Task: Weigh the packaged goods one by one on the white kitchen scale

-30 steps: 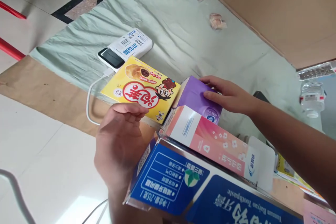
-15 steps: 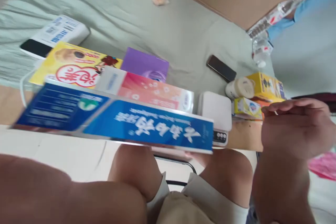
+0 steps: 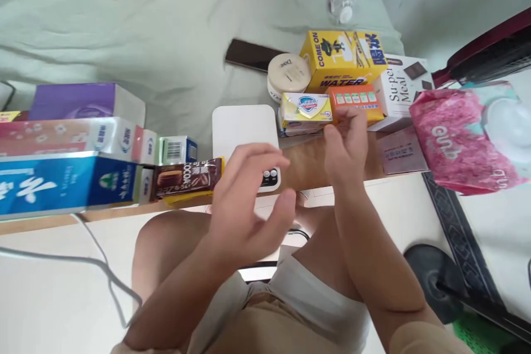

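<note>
The orange box (image 3: pixel 357 100) is found at the fingertips of the right hand (image 3: pixel 347 146) and is partly covered by them; whether it is touched cannot be told. The right fingers are loosely curled, the thumb seemingly held apart from the forefinger, and nothing is seen gripped. By the left hand (image 3: pixel 244 199) nothing is seen held either: its fingers are bent, with a wide gap left to the thumb.

Beyond both hands' fingers a green cloth (image 3: pixel 174 27) is spread, probably as a cover. Right of the right fingers, a pink package (image 3: pixel 452 133) is placed near the edge. Well left of the left fingers, a blue carton (image 3: pixel 66 185) and a purple box (image 3: pixel 74 101) are laid lengthwise, likely to save room. Just beyond the right fingers, the orange box is hemmed in by a yellow box (image 3: pixel 344 61) and a white box (image 3: pixel 404 86), so its near side seems the most reachable. A flat white device (image 3: pixel 244 126) is partly hidden by the left fingers. Beside these fingers a brown packet (image 3: pixel 191 175) is laid. Just left of the right fingertips, the orange box's left side is blocked by a yellow soap box (image 3: pixel 307 108).
</note>
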A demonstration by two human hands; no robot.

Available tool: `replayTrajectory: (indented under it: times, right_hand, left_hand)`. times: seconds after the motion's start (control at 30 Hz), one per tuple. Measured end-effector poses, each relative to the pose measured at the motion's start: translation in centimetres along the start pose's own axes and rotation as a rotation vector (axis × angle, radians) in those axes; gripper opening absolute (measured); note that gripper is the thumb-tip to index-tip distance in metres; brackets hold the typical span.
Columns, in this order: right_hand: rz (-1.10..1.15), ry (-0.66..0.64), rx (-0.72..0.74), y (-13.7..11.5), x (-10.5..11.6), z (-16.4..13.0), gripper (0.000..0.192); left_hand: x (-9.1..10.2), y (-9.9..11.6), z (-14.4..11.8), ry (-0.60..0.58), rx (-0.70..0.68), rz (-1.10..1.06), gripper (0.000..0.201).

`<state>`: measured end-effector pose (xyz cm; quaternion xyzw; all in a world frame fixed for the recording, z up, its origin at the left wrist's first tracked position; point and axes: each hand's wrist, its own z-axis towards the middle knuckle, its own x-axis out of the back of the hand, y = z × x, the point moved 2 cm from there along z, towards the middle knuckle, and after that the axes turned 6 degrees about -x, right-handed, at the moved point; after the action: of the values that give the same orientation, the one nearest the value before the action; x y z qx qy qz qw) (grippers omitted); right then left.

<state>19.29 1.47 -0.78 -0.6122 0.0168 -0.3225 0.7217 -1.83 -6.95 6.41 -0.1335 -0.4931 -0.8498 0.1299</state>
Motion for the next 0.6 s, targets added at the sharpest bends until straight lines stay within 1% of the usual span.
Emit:
replayTrajectory:
  times: [0.07, 0.1, 0.17, 0.23, 0.27, 0.33, 0.43, 0.5, 0.6]
  right_hand:
    - [-0.084, -0.103, 0.010, -0.3, -0.1, -0.1, 0.039]
    - [-0.109, -0.121, 0.017, -0.5, -0.1, 0.0, 0.042]
    - [-0.132, -0.134, 0.012, -1.0, -0.1, 0.0, 0.045]
    - [-0.143, -0.155, -0.016, -1.4, 0.0, -0.1, 0.047]
    - [-0.152, -0.166, -0.029, -1.5, 0.1, -0.2, 0.048]
    - [-0.182, -0.195, -0.050, -1.8, 0.2, -0.6, 0.048]
    - [-0.171, -0.221, -0.090, -2.2, 0.3, -1.3, 0.044]
    - [-0.091, -0.204, -0.123, -2.3, 0.3, -1.7, 0.040]
    - [0.058, -0.177, -0.131, -2.4, -0.1, -2.2, 0.035]
  left_hand:
    - [-3.6, -3.3, 3.0, -0.034, -0.064, 0.082, 0.029]
    - [-4.9, -4.7, 3.9, -0.048, -0.069, 0.126, 0.035]
    - [-6.8, -6.7, 4.7, -0.088, -0.030, 0.170, 0.049]
    - [-8.0, -7.5, 4.7, -0.147, 0.038, 0.157, 0.062]
    - [-8.4, -7.7, 4.6, -0.170, 0.071, 0.142, 0.066]
    - [-8.9, -7.6, 4.6, -0.176, 0.107, 0.127, 0.073]
    - [-9.3, -7.0, 4.6, -0.151, 0.081, 0.143, 0.079]
    - [-9.3, -6.5, 4.5, -0.115, 0.048, 0.164, 0.078]
    - [-8.5, -5.4, 4.3, -0.063, 0.030, 0.181, 0.069]
